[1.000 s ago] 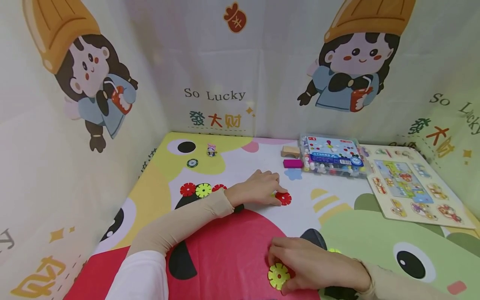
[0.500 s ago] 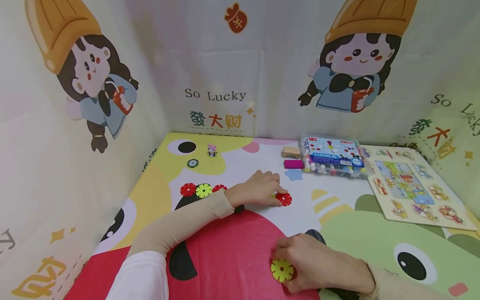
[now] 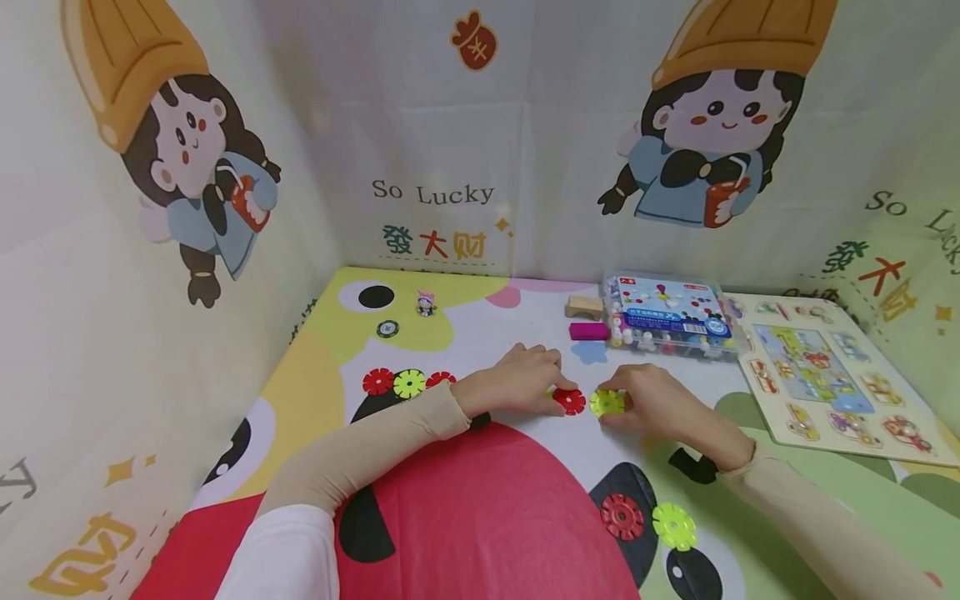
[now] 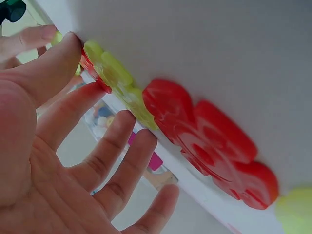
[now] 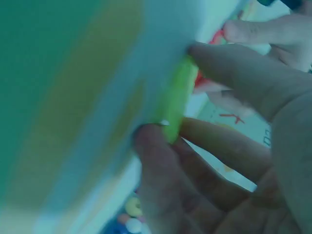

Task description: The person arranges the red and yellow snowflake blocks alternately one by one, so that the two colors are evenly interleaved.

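My left hand rests on the mat, its thumb and index finger pinching a red notched disc by its edges. That disc ends a row of alternating red and yellow-green discs, partly hidden behind the hand; a yellow-green disc and another red disc show in the left wrist view. The row's far left end has a red disc and a yellow-green disc. My right hand grips a yellow-green notched disc between thumb and fingers, just right of the pinched red one, a small gap between them.
A loose red disc and a yellow-green disc lie at the front right. Behind the hands stand a clear box of beads, a magenta block and a wooden block. A puzzle board, small figurine and round token lie farther out.
My right hand has carried the yellow-green disc from the front of the mat forward to beside the red disc, uncovering two loose discs. The left hand stays in place.
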The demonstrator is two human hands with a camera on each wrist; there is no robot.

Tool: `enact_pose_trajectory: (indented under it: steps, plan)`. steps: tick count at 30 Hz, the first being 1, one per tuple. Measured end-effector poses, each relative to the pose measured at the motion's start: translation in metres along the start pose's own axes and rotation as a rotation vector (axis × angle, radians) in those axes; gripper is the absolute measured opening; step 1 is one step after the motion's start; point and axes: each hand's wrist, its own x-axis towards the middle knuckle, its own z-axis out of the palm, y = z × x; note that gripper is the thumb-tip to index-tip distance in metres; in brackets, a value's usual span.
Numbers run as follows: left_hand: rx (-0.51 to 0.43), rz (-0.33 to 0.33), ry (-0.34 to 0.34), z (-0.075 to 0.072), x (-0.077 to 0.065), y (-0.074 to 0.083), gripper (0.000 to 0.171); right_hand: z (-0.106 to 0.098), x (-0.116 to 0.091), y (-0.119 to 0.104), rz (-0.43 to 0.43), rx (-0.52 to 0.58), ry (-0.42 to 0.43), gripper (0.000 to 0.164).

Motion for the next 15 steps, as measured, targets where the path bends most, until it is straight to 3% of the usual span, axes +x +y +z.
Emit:
enact_pose_trajectory:
  steps: [9, 15]
  plan:
    - [0.002, 0.008, 0.002, 0.000, 0.001, 0.000, 0.047, 0.004, 0.004, 0.004, -0.009, 0.019, -0.044, 0.041]
    - [-0.006, 0.029, 0.006, -0.001, 0.002, -0.001, 0.049, 0.000, -0.007, 0.000, 0.038, 0.034, -0.024, 0.051]
